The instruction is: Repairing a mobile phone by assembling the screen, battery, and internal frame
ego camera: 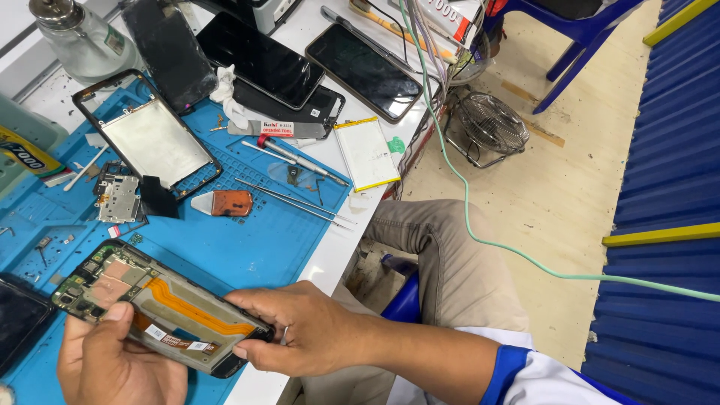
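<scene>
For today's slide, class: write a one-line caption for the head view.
Both hands, left hand and right hand, hold an opened phone over a blue repair mat.

Single head cam, looking steeply down and slightly rightward, close above the fingers (259, 304). Table (225, 247) fills the frame left of and beyond them; floor (555, 187) lies to their right. No second view.
</scene>
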